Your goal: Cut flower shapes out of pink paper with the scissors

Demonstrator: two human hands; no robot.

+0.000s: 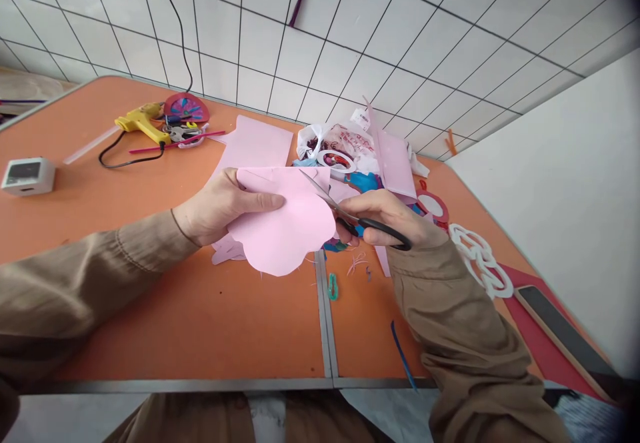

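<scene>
A pink foam or paper sheet (287, 230) with a scalloped lower edge is pinched in my left hand (225, 206), the thumb lying on its front face. My right hand (385, 220) grips black-handled scissors (373, 224) through the loops. Their metal blades reach the sheet near its upper right corner and look slightly parted. Behind the held sheet lies a larger pink sheet (263, 138) on the table. Small pink offcuts (227, 251) show beneath its left side.
On the orange table (175, 323) lie a yellow glue gun (145, 125) with pliers, a white box (29, 176), a heap of plastic bags (350, 143), white cut-out rings (483, 263), a green clip (333, 286) and a blue strip (403, 356). A white panel (560, 183) stands at right.
</scene>
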